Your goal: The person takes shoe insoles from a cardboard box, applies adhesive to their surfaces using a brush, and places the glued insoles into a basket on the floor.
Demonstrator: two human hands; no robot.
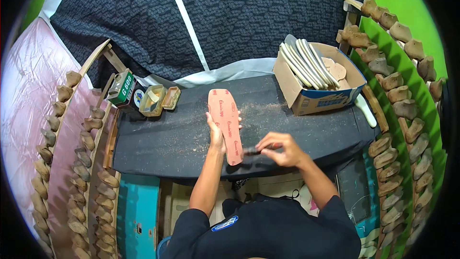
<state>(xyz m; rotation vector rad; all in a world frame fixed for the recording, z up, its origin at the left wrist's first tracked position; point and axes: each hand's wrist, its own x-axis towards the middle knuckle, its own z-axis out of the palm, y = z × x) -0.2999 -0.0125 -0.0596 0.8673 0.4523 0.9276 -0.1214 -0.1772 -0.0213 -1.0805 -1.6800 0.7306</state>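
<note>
A pink insole board (226, 127) with red printing stands upright over the table, in the grip of my left hand (216, 132). The thumb lies along its left edge, and the fingertips show past its right edge. My right hand (282, 150) is closed round a small hand tool (268, 147) with a reddish and dark handle. Its dark, blurred end meets or nearly meets the lower right edge of the insole board. Motion blur hides what kind of tool it is.
A cardboard box (306, 101) of several pale soles (306, 62) stands at the back right. Back left are a green and black can (125, 91) and an open plastic tub (152, 100). Debris dots the black-covered table (158, 148). Racks of wooden shoe lasts (399, 93) flank both sides.
</note>
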